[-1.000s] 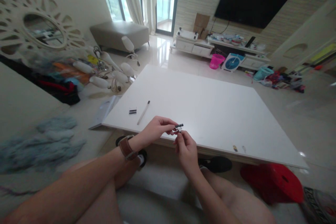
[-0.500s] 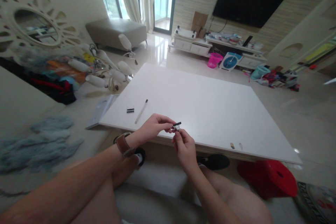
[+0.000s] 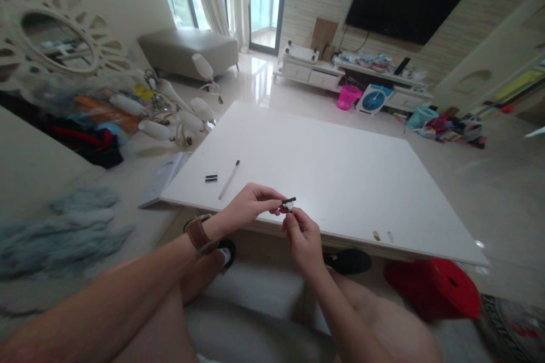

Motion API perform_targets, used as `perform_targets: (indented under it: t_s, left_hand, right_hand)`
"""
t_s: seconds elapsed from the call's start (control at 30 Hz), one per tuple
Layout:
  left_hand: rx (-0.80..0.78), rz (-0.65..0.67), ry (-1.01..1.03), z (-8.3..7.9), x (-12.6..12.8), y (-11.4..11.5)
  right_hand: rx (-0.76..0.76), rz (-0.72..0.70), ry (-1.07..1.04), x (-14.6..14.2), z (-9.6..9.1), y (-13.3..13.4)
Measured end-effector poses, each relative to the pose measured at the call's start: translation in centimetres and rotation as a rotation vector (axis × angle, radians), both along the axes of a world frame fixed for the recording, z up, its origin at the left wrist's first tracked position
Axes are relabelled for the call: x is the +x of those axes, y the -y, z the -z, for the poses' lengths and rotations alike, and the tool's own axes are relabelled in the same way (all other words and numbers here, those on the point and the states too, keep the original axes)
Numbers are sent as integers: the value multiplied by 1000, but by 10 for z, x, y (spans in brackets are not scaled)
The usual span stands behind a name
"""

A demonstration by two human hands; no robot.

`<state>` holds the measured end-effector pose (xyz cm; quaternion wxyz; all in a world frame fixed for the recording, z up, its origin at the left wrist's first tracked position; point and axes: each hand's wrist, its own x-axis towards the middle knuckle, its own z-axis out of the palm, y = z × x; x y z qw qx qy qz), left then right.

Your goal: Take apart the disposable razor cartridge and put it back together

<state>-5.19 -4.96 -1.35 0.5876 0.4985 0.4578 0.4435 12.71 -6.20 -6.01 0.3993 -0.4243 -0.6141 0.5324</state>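
My left hand (image 3: 249,208) and my right hand (image 3: 303,238) meet over the near edge of a large white board (image 3: 332,170). Both pinch a small black and silver part (image 3: 289,203) between their fingertips. A brown strap is on my left wrist. On the board to the left lie a small black piece (image 3: 211,178) and a thin white stick (image 3: 229,180). Two tiny bits (image 3: 382,235) lie near the board's front right edge.
A red stool (image 3: 432,287) sits on the floor at the right. Black shoes (image 3: 347,261) show under the board. A white lamp fixture (image 3: 170,116) and clutter lie at the left. A blue-grey cloth (image 3: 63,229) is at the far left. A TV stand is at the back.
Both hands have stayed together on the small part with only slight finger shifts. The view has drifted a little.
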Motion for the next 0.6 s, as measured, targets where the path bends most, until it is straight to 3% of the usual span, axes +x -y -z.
perform_targets:
  t_s: [0.37, 0.6]
  left_hand:
    - [86, 90, -24, -12, -4, 4]
    - [148, 76, -66, -19, -4, 10]
  right_hand:
    - [34, -62, 25, 9, -7, -1]
    - [78, -140, 46, 20, -17, -6]
